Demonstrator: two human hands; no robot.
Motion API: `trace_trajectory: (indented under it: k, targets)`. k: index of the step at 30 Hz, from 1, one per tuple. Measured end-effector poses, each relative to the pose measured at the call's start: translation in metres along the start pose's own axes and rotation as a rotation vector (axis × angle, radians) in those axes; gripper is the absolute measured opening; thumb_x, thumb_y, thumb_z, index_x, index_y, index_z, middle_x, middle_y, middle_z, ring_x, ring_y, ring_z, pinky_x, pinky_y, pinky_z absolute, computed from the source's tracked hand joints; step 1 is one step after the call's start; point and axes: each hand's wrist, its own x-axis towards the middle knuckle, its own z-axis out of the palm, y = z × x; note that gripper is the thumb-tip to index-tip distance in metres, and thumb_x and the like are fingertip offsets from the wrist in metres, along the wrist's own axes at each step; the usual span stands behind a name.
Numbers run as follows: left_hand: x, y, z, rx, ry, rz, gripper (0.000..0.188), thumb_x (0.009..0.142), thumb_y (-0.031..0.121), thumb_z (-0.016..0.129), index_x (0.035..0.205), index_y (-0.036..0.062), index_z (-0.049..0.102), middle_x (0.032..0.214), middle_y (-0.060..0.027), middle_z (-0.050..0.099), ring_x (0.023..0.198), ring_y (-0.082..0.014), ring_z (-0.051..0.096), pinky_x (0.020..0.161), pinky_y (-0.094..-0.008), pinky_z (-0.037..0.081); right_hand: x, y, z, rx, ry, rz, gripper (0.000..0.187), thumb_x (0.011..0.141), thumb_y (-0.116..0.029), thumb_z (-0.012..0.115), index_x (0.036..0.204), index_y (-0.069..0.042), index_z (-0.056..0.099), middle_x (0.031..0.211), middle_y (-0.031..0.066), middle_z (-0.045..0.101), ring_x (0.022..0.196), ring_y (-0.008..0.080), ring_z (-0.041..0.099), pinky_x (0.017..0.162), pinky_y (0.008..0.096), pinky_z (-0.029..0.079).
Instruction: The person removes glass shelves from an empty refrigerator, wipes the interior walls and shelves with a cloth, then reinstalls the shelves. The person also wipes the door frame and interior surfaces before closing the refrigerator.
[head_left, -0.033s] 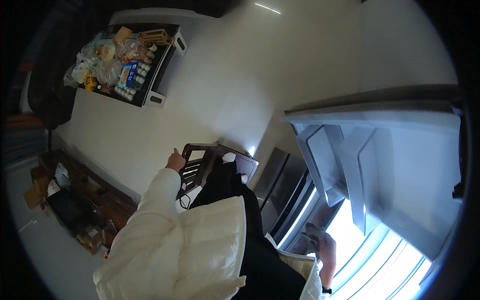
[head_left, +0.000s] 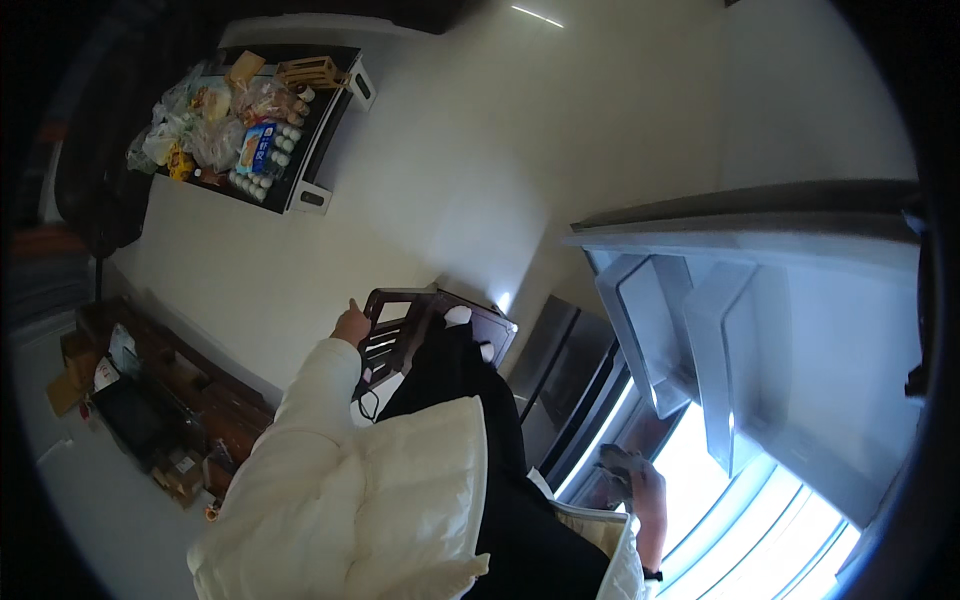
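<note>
My left hand (head_left: 351,326) is closed over the top of a dark wooden chair's slatted back (head_left: 385,325), one finger sticking out. White-covered feet at the ends of my dark trouser legs are on the chair's seat (head_left: 492,325). On the right, my right hand (head_left: 645,490) reaches inside a brightly lit open fridge (head_left: 745,510). Its fingers are bent round a dark greyish shape (head_left: 622,465) in shadow, which I cannot make out. Beside that hand is a dark, clear-looking compartment inside the fridge.
The open fridge door (head_left: 800,330) with grey shelf bins spans the right. A low black table (head_left: 330,120) at the far left bears eggs, bagged food and a wooden crate. A dark wooden cabinet (head_left: 180,370) with boxes stands at the left.
My right hand has shifted slightly to the left inside the fridge. The fridge door sits a touch lower in the picture. My left hand stays on the chair back.
</note>
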Motion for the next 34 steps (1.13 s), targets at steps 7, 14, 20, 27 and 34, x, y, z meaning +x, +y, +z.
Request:
trace_trajectory:
  k: [7, 14, 20, 27, 34]
  targets:
    - [0.025, -0.016, 0.025, 0.072, -0.049, 0.114, 0.035, 0.089, 0.018, 0.059, 0.113, -0.0056, 0.05, 0.103, -0.0292, 0.064, 0.098, -0.0411, 0.064, 0.085, -0.049, 0.051, 0.144, -0.07, 0.085, -0.142, -0.216, -0.125, 0.029, 0.09, -0.027, 0.056, 0.106, -0.004, 0.064, 0.099, 0.0216, 0.067, 0.096, 0.0401, 0.062, 0.083, 0.0435, 0.049]
    - [0.033, -0.024, 0.053, -0.102, 0.084, 0.086, 0.037, 0.089, 0.019, 0.061, 0.109, -0.008, 0.047, 0.096, -0.0296, 0.064, 0.091, -0.0432, 0.065, 0.08, -0.0501, 0.051, 0.291, -0.158, 0.212, -0.248, -0.417, -0.42, 0.029, 0.09, -0.027, 0.055, 0.106, -0.003, 0.063, 0.097, 0.0236, 0.066, 0.095, 0.0414, 0.062, 0.083, 0.0488, 0.048]
    - [0.03, -0.024, 0.056, -0.058, 0.035, 0.083, 0.039, 0.085, 0.014, 0.066, 0.113, -0.0016, 0.042, 0.102, -0.0256, 0.063, 0.097, -0.0414, 0.064, 0.083, -0.0478, 0.053, 0.377, -0.217, 0.277, -0.136, -0.433, -0.453, 0.033, 0.089, -0.027, 0.056, 0.106, 0.0, 0.064, 0.095, 0.024, 0.067, 0.093, 0.0417, 0.062, 0.083, 0.0476, 0.048]
    - [0.03, -0.024, 0.059, -0.101, 0.072, 0.088, 0.034, 0.088, 0.018, 0.061, 0.107, -0.0046, 0.044, 0.1, -0.029, 0.062, 0.092, -0.0442, 0.063, 0.08, -0.0505, 0.051, 0.471, -0.295, 0.305, 0.023, -0.26, -0.478, 0.036, 0.09, -0.03, 0.056, 0.103, 0.002, 0.066, 0.097, 0.0235, 0.067, 0.094, 0.0385, 0.064, 0.083, 0.0441, 0.049]
    - [0.002, -0.054, 0.11, -0.136, 0.046, 0.097, 0.036, 0.087, 0.016, 0.061, 0.113, -0.0039, 0.045, 0.103, -0.027, 0.061, 0.095, -0.0431, 0.063, 0.081, -0.049, 0.052, 0.581, -0.385, 0.29, -0.483, -0.151, -0.668, 0.037, 0.09, -0.032, 0.054, 0.098, 0.002, 0.068, 0.1, 0.0239, 0.067, 0.094, 0.0403, 0.064, 0.082, 0.0464, 0.049]
